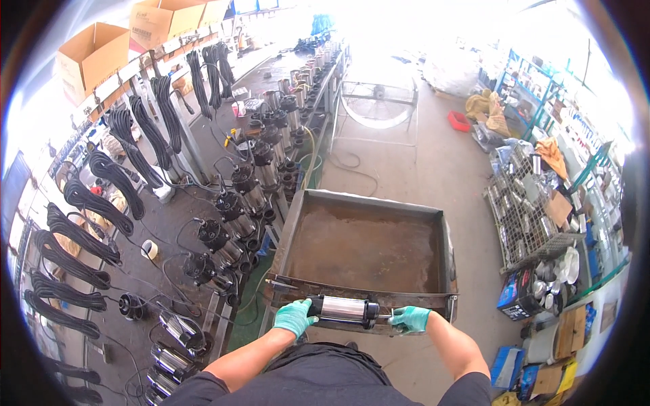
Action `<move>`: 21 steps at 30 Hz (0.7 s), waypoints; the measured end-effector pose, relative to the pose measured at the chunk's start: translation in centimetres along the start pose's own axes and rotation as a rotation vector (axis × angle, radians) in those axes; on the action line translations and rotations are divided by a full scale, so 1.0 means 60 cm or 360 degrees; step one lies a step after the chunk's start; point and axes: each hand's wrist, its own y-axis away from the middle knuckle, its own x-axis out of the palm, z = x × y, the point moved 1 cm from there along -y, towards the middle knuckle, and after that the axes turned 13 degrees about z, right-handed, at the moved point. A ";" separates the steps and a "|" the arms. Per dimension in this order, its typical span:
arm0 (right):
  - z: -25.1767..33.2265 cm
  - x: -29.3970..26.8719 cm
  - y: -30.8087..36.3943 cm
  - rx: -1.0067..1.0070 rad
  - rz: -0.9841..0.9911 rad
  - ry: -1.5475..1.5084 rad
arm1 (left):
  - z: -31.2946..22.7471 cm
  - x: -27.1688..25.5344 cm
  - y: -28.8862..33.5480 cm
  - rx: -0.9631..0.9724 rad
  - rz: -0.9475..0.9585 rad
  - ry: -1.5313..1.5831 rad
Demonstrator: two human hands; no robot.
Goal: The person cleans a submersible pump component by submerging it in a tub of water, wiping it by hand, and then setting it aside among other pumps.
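Note:
A pump motor (344, 308) with a shiny steel barrel and black end caps lies level across the near ledge of a metal water tank (298, 230). My left hand (294, 318), in a green glove, is closed round its black left end. From the right end sticks a thin metal shaft (384, 316). My right hand (410, 320), gloved too, has its fingers closed at the tip of that shaft; whether a small part is also between them is hidden. The tank holds murky brown water (365, 247).
On the left, a dark workbench (162, 237) carries several upright steel pumps (233, 213) in a row and coiled black cables (88, 206). More steel pumps lie near my left arm. A wire cage (521, 210) of metal parts and cartons stand along the right, a red tray (459, 122) farther back.

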 end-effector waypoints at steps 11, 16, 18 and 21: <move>-0.022 0.032 -0.036 0.0010 -0.0940 0.2021 | -0.002 -0.001 0.002 0.0033 -0.0029 0.0035; -0.031 0.015 -0.015 -0.0045 -0.0281 -0.0148 | 0.003 0.008 0.003 0.0027 -0.0046 0.0044; -0.061 0.019 -0.023 -0.0260 -0.0196 -0.0397 | 0.002 0.007 0.002 0.0034 -0.0045 0.0054; -0.055 0.044 -0.015 -0.0592 -0.0013 -0.0734 | 0.004 0.008 0.006 0.0070 -0.0164 0.0007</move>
